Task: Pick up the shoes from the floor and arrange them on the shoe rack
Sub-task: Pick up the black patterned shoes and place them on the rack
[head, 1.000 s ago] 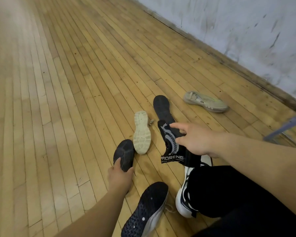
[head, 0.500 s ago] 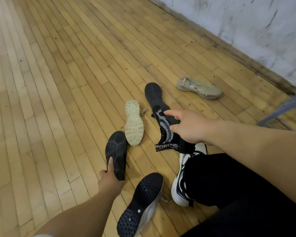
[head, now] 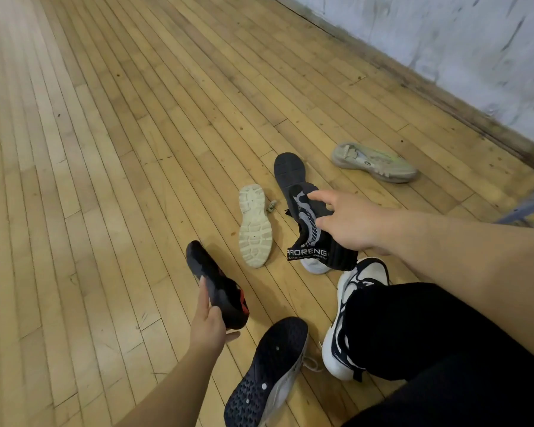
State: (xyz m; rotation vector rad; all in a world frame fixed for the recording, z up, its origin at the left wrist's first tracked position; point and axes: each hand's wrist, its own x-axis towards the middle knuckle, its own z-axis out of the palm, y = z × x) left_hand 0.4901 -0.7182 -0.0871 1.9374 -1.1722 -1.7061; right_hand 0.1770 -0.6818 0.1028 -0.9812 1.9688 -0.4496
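L hand fingers curl round black low shoe w/ red lining at heel. R hand pinches black knit high-top shoe by collar. Risk: floppy collar slips, shoe drops.

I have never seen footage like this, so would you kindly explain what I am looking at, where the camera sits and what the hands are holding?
There is no machine here. A person wears a wide-angle camera on the head, so you look down along their own arms at a wooden floor. The left hand grips a black shoe with a red lining. The right hand holds a black high-top shoe lettered PRORENG. On the floor lie a beige shoe turned sole up, a pale shoe near the wall and a dark-soled shoe on its side. The white and black shoe seems to be on the person's own foot.
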